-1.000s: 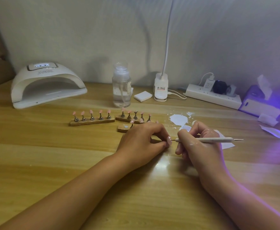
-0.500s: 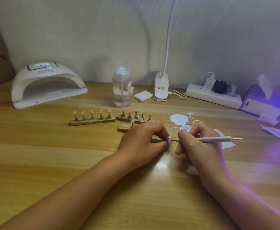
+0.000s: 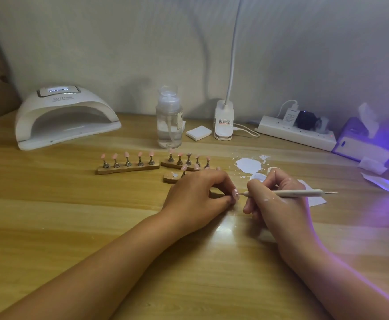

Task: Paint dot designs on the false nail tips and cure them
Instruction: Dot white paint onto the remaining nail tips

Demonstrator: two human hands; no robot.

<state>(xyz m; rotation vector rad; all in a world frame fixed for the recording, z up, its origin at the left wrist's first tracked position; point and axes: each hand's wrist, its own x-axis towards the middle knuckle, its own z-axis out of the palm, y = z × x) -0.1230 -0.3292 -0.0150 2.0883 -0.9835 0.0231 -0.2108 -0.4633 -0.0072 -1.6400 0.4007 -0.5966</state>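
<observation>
Head view: on the light wooden table (image 3: pixel 50 215), the left hand (image 3: pixel 198 197) pinches a small pink false nail tip (image 3: pixel 235 194) between curled fingers, while the right hand (image 3: pixel 279 199) grips a slim white dotting pen (image 3: pixel 288 193), its metal point at the tip. Wooden holder strips (image 3: pixel 129 168) carrying more pink tips stand behind; the white domed curing lamp (image 3: pixel 66 116) sits far left.

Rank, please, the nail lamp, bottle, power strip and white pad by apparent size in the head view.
1. nail lamp
2. bottle and power strip look about alike, so unranked
3. white pad, smallest
</observation>
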